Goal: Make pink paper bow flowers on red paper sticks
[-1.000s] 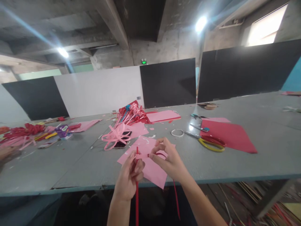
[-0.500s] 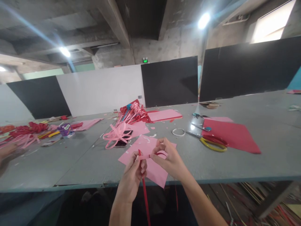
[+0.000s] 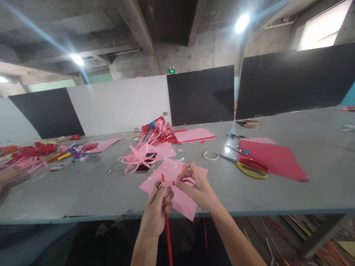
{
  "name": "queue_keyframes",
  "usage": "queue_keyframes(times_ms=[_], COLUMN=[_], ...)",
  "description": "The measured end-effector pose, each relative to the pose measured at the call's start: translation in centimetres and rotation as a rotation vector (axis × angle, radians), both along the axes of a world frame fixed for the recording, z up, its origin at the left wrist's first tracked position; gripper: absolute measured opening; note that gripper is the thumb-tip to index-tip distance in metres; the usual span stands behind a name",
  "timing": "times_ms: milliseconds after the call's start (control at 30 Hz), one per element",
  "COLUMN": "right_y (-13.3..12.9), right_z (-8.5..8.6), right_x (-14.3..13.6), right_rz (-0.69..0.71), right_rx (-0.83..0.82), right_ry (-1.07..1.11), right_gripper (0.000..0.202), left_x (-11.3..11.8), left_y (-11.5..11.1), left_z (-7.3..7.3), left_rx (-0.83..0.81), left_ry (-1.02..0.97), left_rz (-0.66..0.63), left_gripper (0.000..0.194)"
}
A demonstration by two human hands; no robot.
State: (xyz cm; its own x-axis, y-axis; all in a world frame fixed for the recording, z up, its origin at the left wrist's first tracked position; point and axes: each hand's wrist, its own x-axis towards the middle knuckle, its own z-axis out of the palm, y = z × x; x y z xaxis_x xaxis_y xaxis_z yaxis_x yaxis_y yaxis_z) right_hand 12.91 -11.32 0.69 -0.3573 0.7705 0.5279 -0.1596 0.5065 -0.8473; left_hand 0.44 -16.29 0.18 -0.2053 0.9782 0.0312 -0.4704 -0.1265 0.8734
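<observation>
My left hand (image 3: 161,199) is closed around a long red stick (image 3: 168,236), whose tip stands out above the thumb while the rest hangs below the table edge. A small pink strip (image 3: 168,183) runs from the stick toward my right hand (image 3: 191,181), which pinches a thin red strip (image 3: 188,180) that curves back over its fingers. Both hands are over a pink sheet (image 3: 183,203) lying on the table. Just beyond them a pink ribbon bow (image 3: 140,159) rests partly on a dark phone (image 3: 144,168).
Red-and-yellow-handled scissors (image 3: 252,169), a white ring (image 3: 210,155) and red sheets (image 3: 285,159) lie to the right. Bundled ribbon flowers (image 3: 156,131) lie behind. At far left are a purple box (image 3: 78,152), red ribbons and another person's hand (image 3: 9,177).
The red stick's lower end has swung slightly left, and its tip has shifted a little left and up. My right fingertips have moved slightly left, still pinching the strip.
</observation>
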Motion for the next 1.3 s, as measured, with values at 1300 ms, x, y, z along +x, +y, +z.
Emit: queue_keyframes(times_ms=[1300], right_y=[0.2], right_z=[-0.8], right_x=[-1.5], right_rz=[0.033], right_rx=[0.017], right_ry=[0.076], right_gripper=[0.023], left_x=[-0.3], left_y=[1.1], left_z=[-2.3], left_rx=[0.088], left_ry=[-0.111], left_rz=[0.066], left_gripper=[0.039])
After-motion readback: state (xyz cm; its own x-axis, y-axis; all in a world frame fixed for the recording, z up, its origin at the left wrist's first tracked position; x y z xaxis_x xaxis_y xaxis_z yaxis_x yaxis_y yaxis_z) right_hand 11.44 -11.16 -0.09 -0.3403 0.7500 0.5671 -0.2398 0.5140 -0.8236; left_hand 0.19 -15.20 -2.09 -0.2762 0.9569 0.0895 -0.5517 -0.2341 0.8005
